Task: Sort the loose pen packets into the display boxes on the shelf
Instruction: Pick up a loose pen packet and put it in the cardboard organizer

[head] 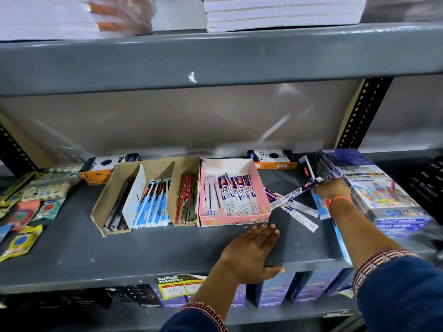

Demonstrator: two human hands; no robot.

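Head view: right hand (332,188) grips a blurred pen packet (296,191); left hand (251,255) lies flat.

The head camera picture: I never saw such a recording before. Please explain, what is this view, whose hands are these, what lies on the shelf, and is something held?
There is no machine here. A person wears one wide-angle camera on the head, so you look forward and down at their own two hands.

The left hand lies flat and open on the grey shelf, holding nothing. The right hand reaches to the right and grips one white and purple pen packet.

More loose pen packets lie beside it. To their left stands a pink display box with the same kind of packets, then a brown cardboard box with three compartments of other pens. Small colourful packets lie at the far left, and stacked crayon boxes at the far right.
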